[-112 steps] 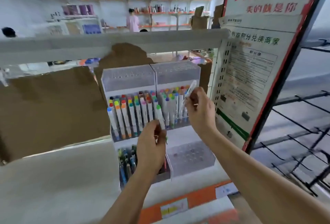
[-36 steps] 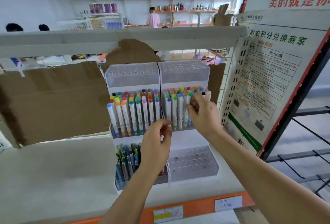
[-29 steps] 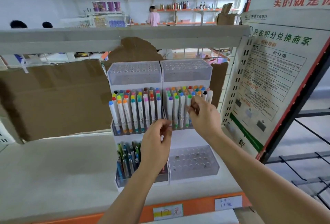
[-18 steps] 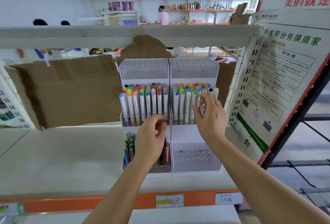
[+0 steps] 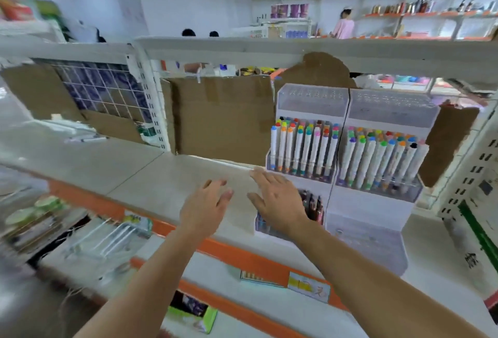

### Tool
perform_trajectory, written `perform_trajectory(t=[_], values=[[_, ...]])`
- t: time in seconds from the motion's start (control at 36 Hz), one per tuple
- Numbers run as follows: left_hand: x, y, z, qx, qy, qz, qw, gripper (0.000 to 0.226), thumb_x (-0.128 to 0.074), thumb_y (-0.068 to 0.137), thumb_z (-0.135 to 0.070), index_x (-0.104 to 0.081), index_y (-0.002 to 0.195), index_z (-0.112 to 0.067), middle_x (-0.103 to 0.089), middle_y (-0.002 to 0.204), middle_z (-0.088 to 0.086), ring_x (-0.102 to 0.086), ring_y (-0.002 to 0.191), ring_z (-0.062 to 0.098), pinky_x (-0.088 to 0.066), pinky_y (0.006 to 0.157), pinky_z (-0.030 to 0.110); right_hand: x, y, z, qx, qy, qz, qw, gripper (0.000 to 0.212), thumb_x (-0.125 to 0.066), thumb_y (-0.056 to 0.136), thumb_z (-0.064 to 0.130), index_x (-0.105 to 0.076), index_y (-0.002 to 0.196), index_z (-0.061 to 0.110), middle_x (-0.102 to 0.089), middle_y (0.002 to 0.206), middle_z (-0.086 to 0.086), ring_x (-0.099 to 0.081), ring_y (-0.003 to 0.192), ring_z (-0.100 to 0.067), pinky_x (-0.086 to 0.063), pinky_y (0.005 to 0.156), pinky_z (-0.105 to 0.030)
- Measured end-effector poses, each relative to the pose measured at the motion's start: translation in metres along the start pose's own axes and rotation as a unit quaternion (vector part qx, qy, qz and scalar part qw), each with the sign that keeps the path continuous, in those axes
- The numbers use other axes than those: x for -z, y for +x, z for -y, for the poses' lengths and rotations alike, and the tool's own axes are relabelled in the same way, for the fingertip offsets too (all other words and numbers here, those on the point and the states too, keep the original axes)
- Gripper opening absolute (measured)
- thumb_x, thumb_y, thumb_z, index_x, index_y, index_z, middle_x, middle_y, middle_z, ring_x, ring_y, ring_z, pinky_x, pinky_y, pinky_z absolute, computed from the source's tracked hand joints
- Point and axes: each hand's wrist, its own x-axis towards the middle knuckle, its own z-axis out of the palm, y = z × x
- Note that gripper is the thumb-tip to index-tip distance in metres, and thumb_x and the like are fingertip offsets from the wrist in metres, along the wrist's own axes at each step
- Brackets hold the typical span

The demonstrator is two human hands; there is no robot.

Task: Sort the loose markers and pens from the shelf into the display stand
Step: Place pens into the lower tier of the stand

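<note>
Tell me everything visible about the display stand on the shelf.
The display stand is white with clear plastic tiers, two columns side by side. Its middle tiers hold upright white markers with coloured caps; the lower right tray looks empty. It stands on the pale shelf, against brown cardboard. The right hand overlaps its lower left.

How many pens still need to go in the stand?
Can't count them, but here's the state. Done: the display stand has two middle racks full of markers and some pens lower left. In hand: nothing; the left hand and right hand are open. Left: something loose, maybe pens, lies far left on the shelf; top and lower-right racks look empty.
</note>
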Motion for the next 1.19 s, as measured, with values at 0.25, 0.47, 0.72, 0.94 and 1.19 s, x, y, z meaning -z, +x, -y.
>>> perform_trajectory(t=[0.25, 0.47, 0.72, 0.94, 1.19], values=[[0.041, -0.025, 0.101, 0.123, 0.144, 0.066, 0.980, 0.063, -0.021, 0.097, -0.056, -0.024, 0.149, -0.021, -0.021, 0.157, 0.004, -0.017, 0.144, 0.023, -0.016, 0.116, 0.040, -0.045, 0.038, 0.074, 0.039, 0.001, 0.132, 0.990, 0.062, -0.027, 0.100, 0.048, -0.010, 0.152, 0.019, -0.012, 0.159, -0.001, -0.013, 0.145, -0.019, -0.012, 0.117, -0.035], [0.090, -0.042, 0.188, 0.179, 0.140, 0.079, 0.971, 0.077, -0.011, 0.090, -0.070, -0.017, 0.151, -0.023, -0.011, 0.160, 0.002, -0.007, 0.147, 0.022, -0.014, 0.118, 0.041, -0.079, 0.089, 0.154, 0.074, 0.018, 0.153, 0.985, 0.062, -0.028, 0.100, 0.048, -0.009, 0.152, 0.018, -0.012, 0.159, -0.002, -0.012, 0.145, -0.017, -0.009, 0.117, -0.034], [0.156, -0.059, 0.283, 0.203, 0.158, 0.056, 0.965, 0.100, 0.007, 0.074, -0.081, -0.018, 0.150, -0.021, -0.017, 0.158, 0.004, -0.013, 0.145, 0.020, -0.017, 0.116, 0.038, -0.118, 0.145, 0.268, 0.127, 0.022, 0.161, 0.978, 0.062, -0.024, 0.100, 0.050, -0.010, 0.152, 0.018, -0.012, 0.159, -0.002, -0.012, 0.145, -0.017, -0.011, 0.117, -0.034], [0.185, -0.065, 0.357, 0.229, 0.172, 0.076, 0.955, 0.069, -0.017, 0.094, -0.062, -0.015, 0.152, -0.023, -0.010, 0.160, 0.003, -0.007, 0.147, 0.020, -0.009, 0.117, 0.038, -0.161, 0.184, 0.330, 0.129, 0.019, 0.177, 0.976, 0.062, -0.022, 0.100, 0.051, -0.011, 0.152, 0.019, -0.014, 0.159, 0.001, -0.016, 0.144, -0.016, -0.013, 0.116, -0.035], [0.198, -0.036, 0.415, 0.250, 0.150, 0.092, 0.952, 0.067, -0.018, 0.095, -0.061, -0.014, 0.151, -0.025, -0.008, 0.160, 0.002, -0.006, 0.147, 0.021, -0.010, 0.118, 0.041, -0.199, 0.245, 0.368, 0.134, 0.019, 0.195, 0.971, 0.059, -0.023, 0.101, 0.048, -0.011, 0.151, 0.019, -0.015, 0.158, 0.000, -0.017, 0.143, -0.018, -0.013, 0.114, -0.035]])
